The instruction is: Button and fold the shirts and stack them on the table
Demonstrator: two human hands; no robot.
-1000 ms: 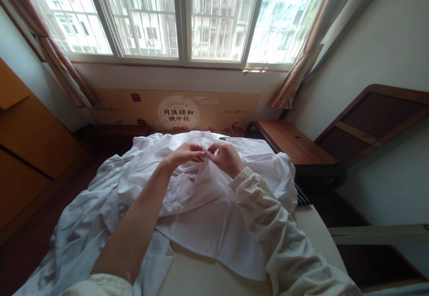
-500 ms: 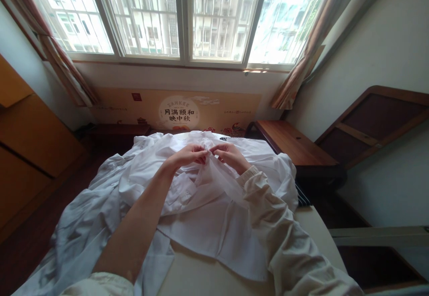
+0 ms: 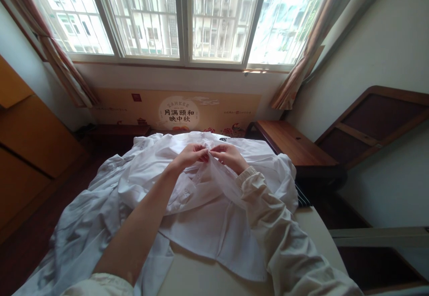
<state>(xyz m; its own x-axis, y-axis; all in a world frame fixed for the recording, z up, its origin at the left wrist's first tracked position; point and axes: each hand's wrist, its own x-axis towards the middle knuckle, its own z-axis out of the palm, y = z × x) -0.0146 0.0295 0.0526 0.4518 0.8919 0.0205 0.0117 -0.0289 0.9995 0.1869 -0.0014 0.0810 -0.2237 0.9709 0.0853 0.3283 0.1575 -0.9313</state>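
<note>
A white shirt (image 3: 204, 233) lies spread and rumpled over a pale table (image 3: 197, 269), its curved hem toward me. Near the far part of the shirt, my left hand (image 3: 193, 154) pinches the fabric between thumb and fingers. Close against it, my right hand (image 3: 229, 156) grips the same raised fold of cloth, with fingertips almost touching the left ones. Whatever small detail sits between the fingertips is too small to make out. More white cloth (image 3: 90, 215) is heaped at the left and hangs over the table's edge.
Beyond the table is a printed banner (image 3: 214, 108) below a barred window (image 3: 184, 19). A wooden bench (image 3: 295, 141) stands at the right, near a leaning wooden-framed panel (image 3: 375, 117). An orange cabinet (image 3: 30, 153) is on the left. Striped dark cloth (image 3: 303, 195) shows at the table's right edge.
My right hand's fingers have shifted slightly and look straighter on the cloth. The left hand holds almost the same place, and the shirt's fold has moved a little.
</note>
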